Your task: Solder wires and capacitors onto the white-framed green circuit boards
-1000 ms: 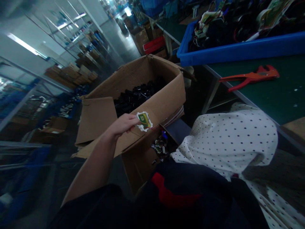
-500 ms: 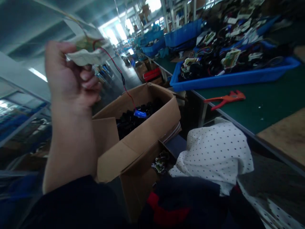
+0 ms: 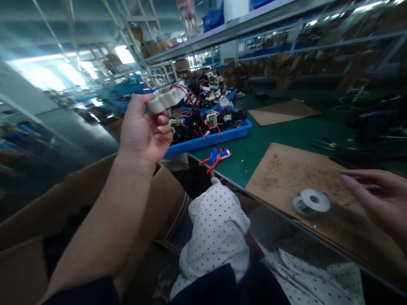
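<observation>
My left hand [image 3: 144,129] is raised and closed on a small white-edged circuit part [image 3: 167,98]. Red wires run from it down to a small blue component [image 3: 213,155] that dangles above the table edge. My right hand [image 3: 380,199] comes in at the right edge, fingers stretched out over a brown board [image 3: 286,173], holding nothing. A spool of solder wire [image 3: 311,202] lies on that board just left of its fingertips.
A blue tray [image 3: 206,140] heaped with wired circuit parts stands on the green table [image 3: 286,131]. Orange cutters [image 3: 219,157] lie beside it. An open cardboard box [image 3: 38,220] sits at the lower left. A dotted white cloth [image 3: 216,228] lies on my lap.
My view has swung right from the cardboard box to the table. My left hand carried the circuit part with its dangling blue component out of the box towards the table. My right hand came into view.
</observation>
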`<control>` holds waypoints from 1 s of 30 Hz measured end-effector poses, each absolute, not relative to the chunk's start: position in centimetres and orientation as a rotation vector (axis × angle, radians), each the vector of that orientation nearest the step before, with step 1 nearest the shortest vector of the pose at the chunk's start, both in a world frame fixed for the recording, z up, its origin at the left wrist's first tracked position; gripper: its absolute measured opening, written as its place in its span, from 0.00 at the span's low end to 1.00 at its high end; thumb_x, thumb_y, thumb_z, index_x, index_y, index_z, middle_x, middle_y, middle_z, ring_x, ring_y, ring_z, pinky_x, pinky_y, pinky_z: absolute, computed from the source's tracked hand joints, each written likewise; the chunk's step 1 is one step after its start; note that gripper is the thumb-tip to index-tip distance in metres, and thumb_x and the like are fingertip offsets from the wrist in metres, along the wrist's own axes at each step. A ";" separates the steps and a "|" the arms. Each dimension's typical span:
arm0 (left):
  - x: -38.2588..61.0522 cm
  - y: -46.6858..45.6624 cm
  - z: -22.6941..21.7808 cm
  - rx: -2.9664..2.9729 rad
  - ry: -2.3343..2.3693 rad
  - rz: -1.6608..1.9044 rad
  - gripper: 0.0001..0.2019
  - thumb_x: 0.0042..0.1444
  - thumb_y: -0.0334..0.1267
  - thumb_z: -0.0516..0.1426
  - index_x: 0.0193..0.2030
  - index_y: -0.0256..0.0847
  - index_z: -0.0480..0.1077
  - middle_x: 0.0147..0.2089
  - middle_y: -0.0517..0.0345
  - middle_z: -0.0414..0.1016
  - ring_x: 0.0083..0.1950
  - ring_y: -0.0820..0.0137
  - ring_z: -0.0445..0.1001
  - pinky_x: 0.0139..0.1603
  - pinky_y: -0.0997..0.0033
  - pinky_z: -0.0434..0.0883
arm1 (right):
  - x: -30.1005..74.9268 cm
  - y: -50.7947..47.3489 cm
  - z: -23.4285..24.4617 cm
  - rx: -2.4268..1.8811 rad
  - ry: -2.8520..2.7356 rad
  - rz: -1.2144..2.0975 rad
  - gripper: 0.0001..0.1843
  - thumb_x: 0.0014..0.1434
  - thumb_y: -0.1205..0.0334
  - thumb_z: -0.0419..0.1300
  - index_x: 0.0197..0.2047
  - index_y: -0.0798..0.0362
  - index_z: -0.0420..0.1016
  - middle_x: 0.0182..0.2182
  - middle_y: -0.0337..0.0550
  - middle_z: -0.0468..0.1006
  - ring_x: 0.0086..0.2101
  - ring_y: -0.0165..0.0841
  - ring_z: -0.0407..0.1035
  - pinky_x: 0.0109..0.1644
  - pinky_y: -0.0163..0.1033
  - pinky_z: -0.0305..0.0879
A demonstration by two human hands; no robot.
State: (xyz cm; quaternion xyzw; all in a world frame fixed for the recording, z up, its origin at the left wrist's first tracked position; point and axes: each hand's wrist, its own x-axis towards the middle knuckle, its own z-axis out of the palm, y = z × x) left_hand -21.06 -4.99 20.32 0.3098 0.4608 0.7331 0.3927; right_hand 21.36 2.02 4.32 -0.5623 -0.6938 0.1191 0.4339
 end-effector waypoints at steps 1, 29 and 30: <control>-19.9 -3.5 19.8 0.752 1.144 1.838 0.15 0.67 0.43 0.49 0.33 0.36 0.67 0.18 0.68 0.61 0.14 0.85 0.53 0.13 0.87 0.50 | 21.1 3.3 4.3 -1.406 -1.720 0.345 0.20 0.57 0.38 0.63 0.41 0.44 0.81 0.36 0.51 0.81 0.31 0.35 0.73 0.34 0.44 0.68; 2.8 2.3 -1.1 0.603 1.003 0.915 0.12 0.66 0.46 0.55 0.44 0.38 0.70 0.33 0.57 0.74 0.20 0.80 0.65 0.18 0.82 0.61 | 17.3 10.1 -2.5 -1.187 -1.474 1.383 0.29 0.56 0.46 0.67 0.57 0.48 0.71 0.49 0.48 0.81 0.47 0.38 0.77 0.50 0.45 0.77; 2.6 2.1 -1.0 0.641 0.981 0.860 0.12 0.64 0.45 0.57 0.43 0.37 0.71 0.31 0.59 0.73 0.19 0.79 0.65 0.17 0.81 0.59 | 17.5 10.3 -2.6 -1.195 -1.447 1.380 0.27 0.56 0.47 0.68 0.56 0.48 0.72 0.49 0.48 0.81 0.47 0.39 0.77 0.52 0.46 0.76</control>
